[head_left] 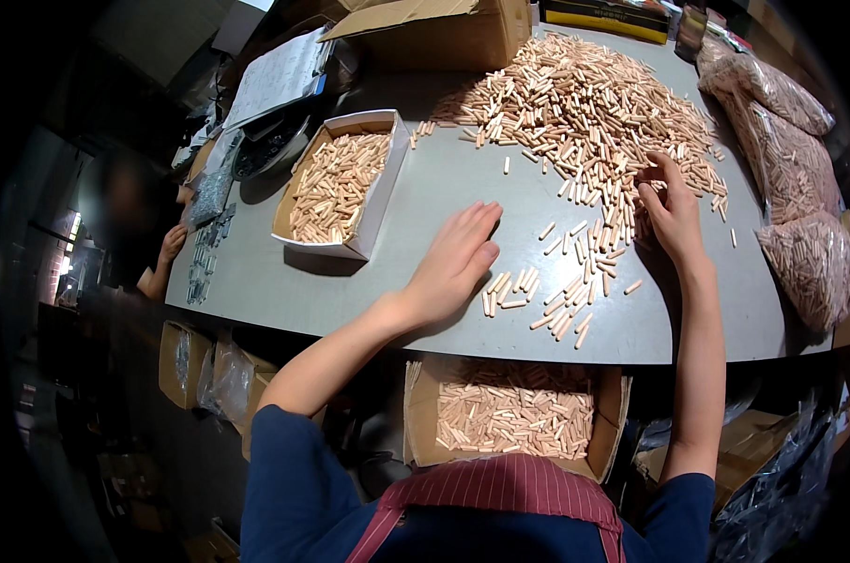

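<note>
A large heap of short wooden dowel pins (594, 103) covers the far middle of the grey table, with a looser trail running toward the near edge. My right hand (671, 211) is at the heap's right side, thumb and forefinger apart, with no dowel visible between them; its other fingers are partly hidden. Left of the loose dowels (566, 314), my left hand (455, 255) rests low over the tabletop, fingers stretched out and holding nothing. Farther left stands a white cardboard box (380, 188) filled with dowels.
Below the near edge sits an open carton (423, 413) of dowels. Plastic bags of dowels (791, 159) line the right side. A large cardboard box (434, 42), a bowl (265, 155) and papers (280, 75) stand behind. Another person's hand (174, 242) is at the left edge.
</note>
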Tool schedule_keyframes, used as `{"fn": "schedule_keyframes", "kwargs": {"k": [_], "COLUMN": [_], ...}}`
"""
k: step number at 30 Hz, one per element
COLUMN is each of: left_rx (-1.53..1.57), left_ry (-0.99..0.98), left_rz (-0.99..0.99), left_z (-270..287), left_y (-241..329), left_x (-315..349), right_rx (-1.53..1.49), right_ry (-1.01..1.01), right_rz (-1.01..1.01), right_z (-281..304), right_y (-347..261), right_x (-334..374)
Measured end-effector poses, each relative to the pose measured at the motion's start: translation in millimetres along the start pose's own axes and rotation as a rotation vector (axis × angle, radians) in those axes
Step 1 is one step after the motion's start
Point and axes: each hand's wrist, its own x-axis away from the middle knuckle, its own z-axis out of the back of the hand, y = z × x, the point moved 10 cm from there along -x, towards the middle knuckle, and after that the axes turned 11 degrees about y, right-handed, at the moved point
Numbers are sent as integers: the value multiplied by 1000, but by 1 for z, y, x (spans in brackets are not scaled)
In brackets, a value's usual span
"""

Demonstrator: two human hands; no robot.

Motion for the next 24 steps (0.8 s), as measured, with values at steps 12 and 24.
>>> {"fn": "schedule_keyframes", "kwargs": {"k": [12,24], "left_rx": [308,1230], "left_ry": [-303,-195], "left_rz": [-79,514], "left_z": [-51,-26], "left_y": [28,-12], "left_x": [-41,-13], "right_rx": [-19,-35], "right_ry": [78,27], "right_rz": [118,102], "right_z": [5,2], "right_y": [2,6], "right_x": [-3,-4]}}
